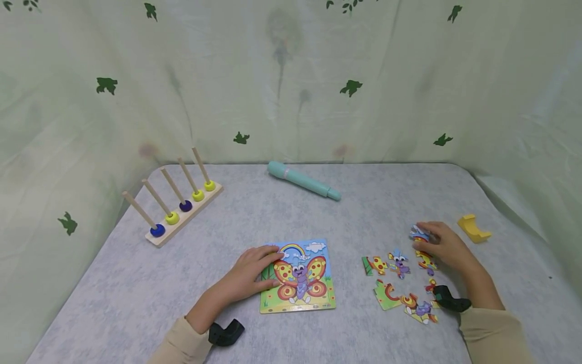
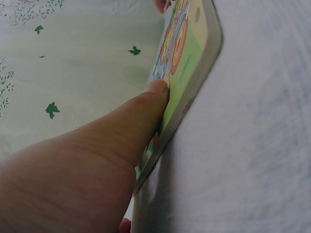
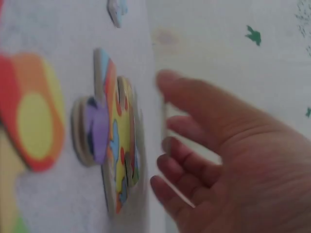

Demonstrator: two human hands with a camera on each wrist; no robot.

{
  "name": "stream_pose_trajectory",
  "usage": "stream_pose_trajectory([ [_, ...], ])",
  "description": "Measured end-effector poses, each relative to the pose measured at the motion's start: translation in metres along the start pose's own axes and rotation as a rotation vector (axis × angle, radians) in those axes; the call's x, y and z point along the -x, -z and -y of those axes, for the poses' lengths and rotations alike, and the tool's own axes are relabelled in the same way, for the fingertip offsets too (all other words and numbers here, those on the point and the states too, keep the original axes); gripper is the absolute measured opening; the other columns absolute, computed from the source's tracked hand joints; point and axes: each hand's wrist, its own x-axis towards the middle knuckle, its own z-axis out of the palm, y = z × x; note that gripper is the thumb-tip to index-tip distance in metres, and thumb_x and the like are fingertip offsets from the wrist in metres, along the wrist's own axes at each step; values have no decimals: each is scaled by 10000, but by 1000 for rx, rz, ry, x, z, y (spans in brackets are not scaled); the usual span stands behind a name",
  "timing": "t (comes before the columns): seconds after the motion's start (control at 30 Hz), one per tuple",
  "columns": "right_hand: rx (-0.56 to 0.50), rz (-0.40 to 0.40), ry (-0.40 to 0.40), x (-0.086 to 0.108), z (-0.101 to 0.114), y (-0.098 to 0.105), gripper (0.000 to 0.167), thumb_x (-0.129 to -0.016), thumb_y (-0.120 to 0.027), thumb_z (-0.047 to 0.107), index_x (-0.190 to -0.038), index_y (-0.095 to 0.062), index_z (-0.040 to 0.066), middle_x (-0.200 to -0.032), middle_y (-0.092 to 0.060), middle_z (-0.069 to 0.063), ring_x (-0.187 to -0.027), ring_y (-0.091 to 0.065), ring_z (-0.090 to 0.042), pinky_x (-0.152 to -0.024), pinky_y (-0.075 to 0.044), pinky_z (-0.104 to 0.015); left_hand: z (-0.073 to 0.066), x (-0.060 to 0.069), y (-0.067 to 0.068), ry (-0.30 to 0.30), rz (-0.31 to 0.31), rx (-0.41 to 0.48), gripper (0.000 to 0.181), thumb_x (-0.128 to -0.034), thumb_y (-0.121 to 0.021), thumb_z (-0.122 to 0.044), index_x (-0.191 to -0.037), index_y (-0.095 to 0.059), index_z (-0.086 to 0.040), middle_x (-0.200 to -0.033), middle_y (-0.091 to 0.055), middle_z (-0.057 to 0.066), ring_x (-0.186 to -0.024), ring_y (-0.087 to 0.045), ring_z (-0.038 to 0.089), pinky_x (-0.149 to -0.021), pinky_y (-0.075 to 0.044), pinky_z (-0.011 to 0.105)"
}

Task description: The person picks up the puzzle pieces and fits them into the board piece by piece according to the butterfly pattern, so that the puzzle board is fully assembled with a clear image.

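My left hand (image 1: 250,273) rests on the left side of a butterfly puzzle board (image 1: 313,303), its fingers over the upper left corner. In the left wrist view the thumb (image 2: 141,109) presses on the board's picture near the edge. At the right, my right hand (image 1: 443,247) pinches a blue puzzle piece (image 1: 416,232) with a cloud between thumb and index finger. From the right wrist, that piece shows only as a thin edge. Below the hand lies a yellow and purple puzzle piece (image 1: 426,263). Several more pieces lie around, such as a butterfly-head piece (image 1: 400,263) and a green-cornered piece (image 1: 386,297).
A wooden peg stand (image 1: 175,227) with yellow and blue beads stands at the back left. Near the far edge lies a teal stick-shaped object (image 1: 303,180). A yellow curved block (image 1: 474,229) sits right of my right hand. A pale leaf-print curtain (image 1: 309,116) hangs behind the table.
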Motion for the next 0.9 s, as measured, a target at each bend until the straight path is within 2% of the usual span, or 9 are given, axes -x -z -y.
stream_pose_trajectory([
  [0.1, -9, -16, -6, 1, 14, 2, 663, -846, -602, 389, -1329, -388, -11, -1289, -312, -277, -1141, -326, -485, -881, -301, -616, 2, 0, -1, -5, -7, -4, 618, -841, -574, -454, -1365, -400, -177, -1397, -330, 35, -1289, -239, 237, -1026, -159, 466],
  [0.23, -19, -72, 57, 3, 41, 3, 602, -847, -613, 354, -1320, -423, 33, -1287, -339, -235, -1117, -356, -459, -836, -343, -617, 2, 0, -3, -6, -16, -9, 616, -839, -576, -454, -1364, -404, -180, -1395, -334, 33, -1286, -244, 234, -1024, -162, 461],
  [0.37, -58, -137, 222, 5, 68, -5, 528, -821, -664, 262, -1273, -490, 52, -1214, -413, -155, -1063, -409, -356, -822, -380, -573, 2, 0, -3, -1, -13, -6, 617, -840, -575, -454, -1367, -399, -185, -1397, -331, 26, -1289, -237, 225, -1026, -156, 456],
  [0.5, -75, -159, 419, 10, 93, -20, 513, -790, -700, 186, -1250, -518, 53, -1169, -443, -76, -1030, -441, -239, -809, -409, -500, 2, -1, -3, 1, -8, -4, 619, -842, -572, -456, -1370, -394, -186, -1400, -328, 23, -1291, -234, 225, -1028, -156, 457],
  [0.6, -88, -143, 522, 13, 111, -35, 527, -770, -719, 165, -1250, -524, 66, -1175, -446, -43, -1027, -454, -189, -791, -432, -463, 2, -1, -4, -3, -11, -6, 617, -843, -571, -454, -1368, -397, -181, -1397, -331, 27, -1289, -239, 230, -1026, -161, 461],
  [0.7, -105, -101, 576, 15, 126, -52, 532, -769, -720, 184, -1251, -525, 72, -1177, -446, -35, -1023, -459, -174, -790, -447, -438, 2, 0, -3, -4, -15, -6, 612, -844, -572, -450, -1366, -400, -179, -1396, -333, 28, -1288, -239, 231, -1024, -161, 459],
  [0.8, -116, -44, 583, 16, 139, -68, 532, -780, -710, 219, -1253, -523, 66, -1180, -444, -42, -1038, -453, -178, -808, -450, -409, 2, 0, -3, -10, -18, -5, 603, -847, -573, -440, -1362, -406, -174, -1394, -335, 31, -1287, -241, 235, -1023, -164, 462],
  [0.9, -117, 12, 550, 14, 147, -81, 531, -790, -699, 246, -1254, -523, 58, -1178, -442, -47, -1054, -441, -186, -832, -440, -389, 1, 1, -2, -12, -17, -7, 597, -852, -568, -437, -1362, -405, -175, -1394, -334, 29, -1287, -240, 234, -1023, -163, 462],
])
